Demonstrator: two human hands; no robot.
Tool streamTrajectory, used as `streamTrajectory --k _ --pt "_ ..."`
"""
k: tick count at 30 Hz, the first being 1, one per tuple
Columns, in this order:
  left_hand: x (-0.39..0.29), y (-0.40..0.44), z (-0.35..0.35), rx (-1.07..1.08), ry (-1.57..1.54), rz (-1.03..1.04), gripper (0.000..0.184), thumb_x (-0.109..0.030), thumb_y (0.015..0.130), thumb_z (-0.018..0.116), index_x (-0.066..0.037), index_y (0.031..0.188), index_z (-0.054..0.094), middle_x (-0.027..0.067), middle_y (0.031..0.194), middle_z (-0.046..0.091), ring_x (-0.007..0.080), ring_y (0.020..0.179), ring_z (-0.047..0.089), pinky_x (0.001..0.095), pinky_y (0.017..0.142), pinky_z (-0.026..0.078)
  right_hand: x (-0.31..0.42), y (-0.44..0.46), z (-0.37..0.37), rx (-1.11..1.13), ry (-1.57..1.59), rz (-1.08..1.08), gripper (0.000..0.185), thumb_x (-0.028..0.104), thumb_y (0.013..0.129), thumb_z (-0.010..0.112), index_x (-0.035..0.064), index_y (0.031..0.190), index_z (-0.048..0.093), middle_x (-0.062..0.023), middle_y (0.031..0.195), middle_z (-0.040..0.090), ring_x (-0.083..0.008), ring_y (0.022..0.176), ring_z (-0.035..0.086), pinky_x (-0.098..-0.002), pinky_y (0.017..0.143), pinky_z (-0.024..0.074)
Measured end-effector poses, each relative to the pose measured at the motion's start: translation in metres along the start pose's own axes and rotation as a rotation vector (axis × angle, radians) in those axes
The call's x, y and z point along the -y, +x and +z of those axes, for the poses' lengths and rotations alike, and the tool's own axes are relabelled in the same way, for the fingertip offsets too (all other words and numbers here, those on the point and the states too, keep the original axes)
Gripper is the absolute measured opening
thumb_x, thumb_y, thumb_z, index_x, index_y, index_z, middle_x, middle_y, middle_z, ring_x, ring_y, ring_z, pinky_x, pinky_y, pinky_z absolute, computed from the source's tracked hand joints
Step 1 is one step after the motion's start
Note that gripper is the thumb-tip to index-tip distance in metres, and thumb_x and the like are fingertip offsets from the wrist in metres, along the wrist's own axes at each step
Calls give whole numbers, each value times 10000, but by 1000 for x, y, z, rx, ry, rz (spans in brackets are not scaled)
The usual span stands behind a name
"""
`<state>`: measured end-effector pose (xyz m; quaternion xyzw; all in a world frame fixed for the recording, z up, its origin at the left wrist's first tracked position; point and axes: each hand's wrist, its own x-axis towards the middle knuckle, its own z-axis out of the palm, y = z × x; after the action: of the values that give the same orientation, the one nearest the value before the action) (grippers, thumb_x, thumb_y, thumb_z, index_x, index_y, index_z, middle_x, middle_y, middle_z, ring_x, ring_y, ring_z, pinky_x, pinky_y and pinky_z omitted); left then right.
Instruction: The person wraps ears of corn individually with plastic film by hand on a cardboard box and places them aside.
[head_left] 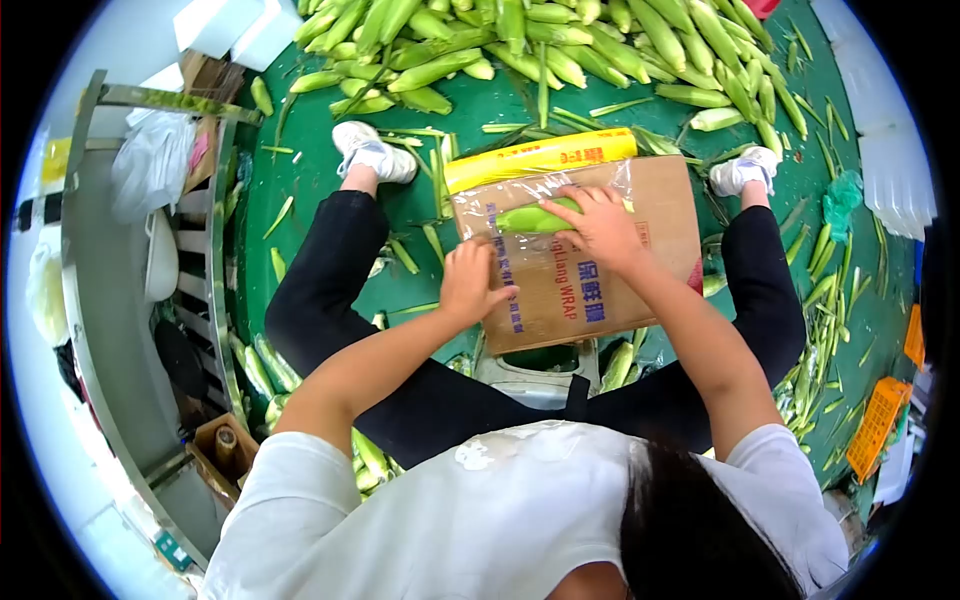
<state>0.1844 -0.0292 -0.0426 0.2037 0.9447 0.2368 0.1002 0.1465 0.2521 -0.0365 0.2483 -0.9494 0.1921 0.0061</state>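
Observation:
A cardboard box (pixel 640 270) with blue and red print lies between my knees. Along its far edge runs a yellow roll of wrap (pixel 540 158), with clear film drawn over the box top. One green ear of corn (pixel 530 218) lies on the film. My right hand (pixel 600 225) is on the ear's right end, its fingers bent over the husk. My left hand (pixel 472 280) rests at the box's left edge, thumb apart from the other fingers, with nothing visible in it.
A large heap of husked corn (pixel 430 70) covers the far floor. Loose leaves lie on the green floor (pixel 300 180). A metal rack (pixel 95 280) stands at the left, and clear plastic trays (pixel 895 160) at the right. More corn (pixel 370 455) lies below my legs.

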Motion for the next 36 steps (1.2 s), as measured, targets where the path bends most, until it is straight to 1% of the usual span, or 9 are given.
streamTrajectory --k 2,7,15,19,23,25,27,32,36 --pt "6 0 3 5 51 117 698 -353 693 861 -138 1283 557 99 1324 515 303 1240 474 454 991 366 -1 5 2 11 -47 -9 557 390 904 657 358 1441 511 -52 1324 582 -245 1180 544 -435 989 384" --pt "39 19 4 -205 132 351 141 -140 835 692 -110 936 598 58 1002 587 267 1016 569 447 933 403 5 -3 -1 24 11 37 522 388 895 668 300 1395 546 -15 1262 602 -235 1140 559 -427 958 393" --pt "1 36 -35 392 -221 397 120 -115 919 604 -89 1010 529 138 879 594 370 855 608 444 740 491 42 -57 2 83 246 113 354 346 884 680 189 1201 652 -43 1189 640 -235 1169 569 -440 955 411" --pt "18 101 26 226 -88 714 272 -163 855 713 -122 1088 579 77 1049 607 303 1048 580 473 868 439 30 -19 18 -105 57 104 232 299 900 647 128 1048 701 -113 1300 596 -279 1256 524 -464 1029 392" --pt "24 163 -6 119 155 699 570 -173 724 816 -190 1251 598 53 1181 618 269 1174 562 442 969 449 -13 51 27 -190 -74 253 289 340 906 644 103 1066 684 -128 1245 621 -312 1169 579 -474 988 433" --pt "49 192 -22 38 -251 331 669 -156 762 807 -205 1377 549 68 1199 638 263 1135 609 412 988 486 -26 78 13 -24 53 391 328 373 904 649 108 1096 672 -118 1166 646 -321 1090 616 -460 947 461" --pt "61 213 -61 120 -222 121 639 -125 830 778 -157 1415 523 112 1216 635 247 1046 642 376 902 542 -11 71 10 114 76 354 413 395 848 718 144 1168 643 -110 1137 634 -311 1016 635 -434 841 499" --pt "8 233 -36 175 -533 259 378 -85 958 617 -123 1334 614 87 1249 640 215 1084 643 349 952 527 17 31 28 49 -151 -24 677 370 716 835 173 1309 572 -120 1117 656 -320 918 667 -426 784 534" --pt "-21 226 43 258 -259 585 411 -372 997 561 -267 1394 584 110 1527 455 320 1427 393 528 1171 270 5 53 3 428 236 151 635 275 654 853 141 1244 660 -119 1159 684 -312 1043 664 -446 870 547"
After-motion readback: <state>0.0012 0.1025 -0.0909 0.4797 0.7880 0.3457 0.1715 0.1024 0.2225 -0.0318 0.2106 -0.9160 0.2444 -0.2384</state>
